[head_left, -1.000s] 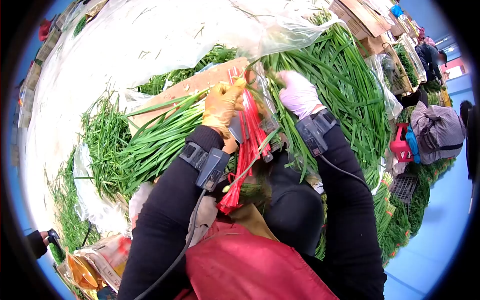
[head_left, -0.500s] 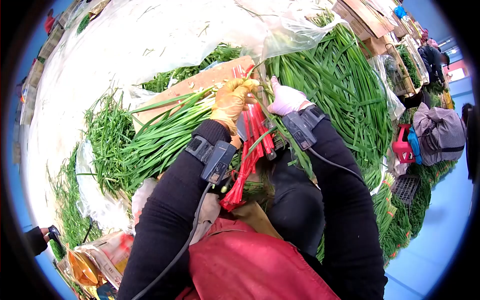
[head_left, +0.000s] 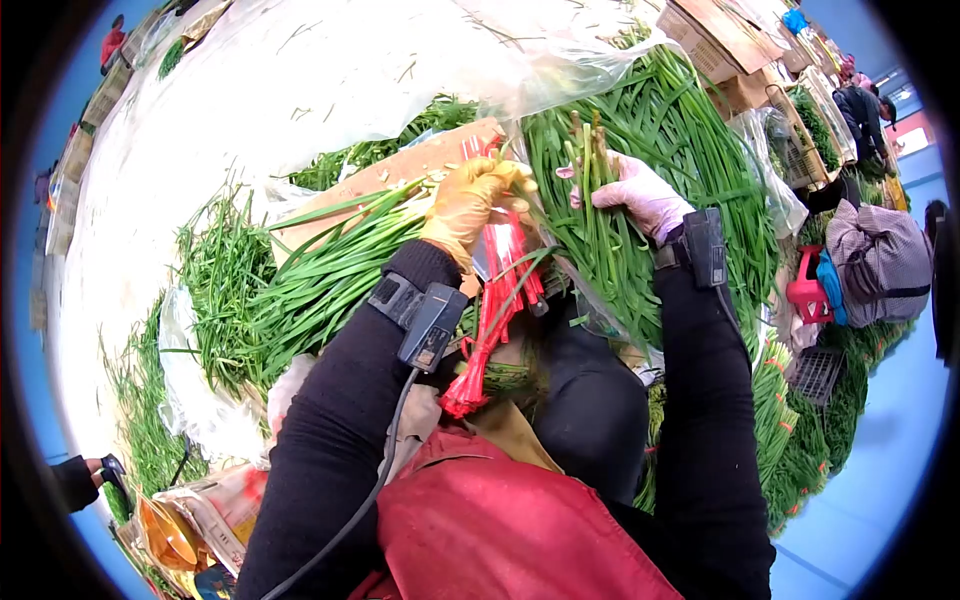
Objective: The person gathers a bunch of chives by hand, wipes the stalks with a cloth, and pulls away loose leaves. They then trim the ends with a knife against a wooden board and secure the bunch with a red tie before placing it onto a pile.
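My left hand, in a yellow glove, is closed with curled fingertips above the board; whatever lies between them is hidden. My right hand, in a pale pink-white glove, grips a small bunch of green stalks, cut ends up and leaves hanging down. Left of my yellow glove, long green leafy stalks with pale ends lie across a brown cardboard sheet. Below and between the hands hangs a bundle of red plastic strips. A large heap of flat green leaves spreads behind my right hand.
Clear plastic sheeting edges the heap. Loose greens lie at left. To the right are a tied grey cloth bundle, a red plastic stool and a black crate. Another person bends in the distance.
My right hand has moved right, away from the left one, and now carries the stalks upright over the leaf heap. My left hand has stayed nearly in place.
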